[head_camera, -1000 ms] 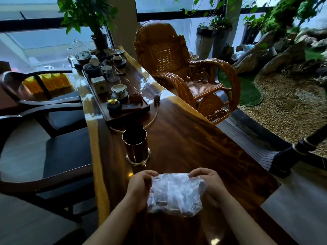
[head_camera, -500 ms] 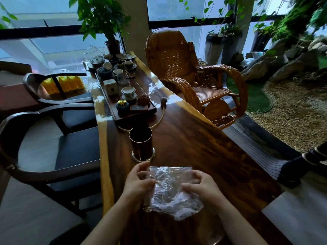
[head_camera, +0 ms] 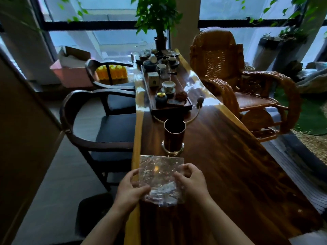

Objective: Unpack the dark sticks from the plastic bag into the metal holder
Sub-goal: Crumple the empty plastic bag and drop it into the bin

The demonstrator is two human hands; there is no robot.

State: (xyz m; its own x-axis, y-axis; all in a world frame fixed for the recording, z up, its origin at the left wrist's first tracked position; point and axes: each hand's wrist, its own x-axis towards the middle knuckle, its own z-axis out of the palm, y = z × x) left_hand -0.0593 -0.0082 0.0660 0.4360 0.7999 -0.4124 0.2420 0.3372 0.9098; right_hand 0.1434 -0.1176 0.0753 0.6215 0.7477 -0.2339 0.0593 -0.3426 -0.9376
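**Bag held flat over a long wooden table**

Both hands hold a clear plastic bag above the near end of a long, glossy dark-wood table with a paler yellow strip along its left edge. The left hand pinches the bag's left side between thumb and fingers; the right hand pinches the right side the same way. The bag is crinkled and stands nearly upright, its top edge straight and level. Its lower part looks fuller and darker, but the sticks inside cannot be made out clearly.

Just beyond the bag stands the holder, an upright dark metal cylinder with a shiny flared base. Its mouth is open and the inside is too dark to read.

Farther along the table lies a tray crowded with tea ware: small cups, a lidded bowl, a dark jar with a gold lid, a small box. A thin curved tube runs on the table between the tray and the holder. A potted plant stands at the far end.

On the left, two dark round-backed chairs with dark cushions sit against the table, on a grey floor. On the right stands a wicker chair. Behind everything are tall windows with black frames, letting in bluish daylight. Yellow bottles and a pink box sit by the window at left. At far right there are green matting, gravel and rocks.
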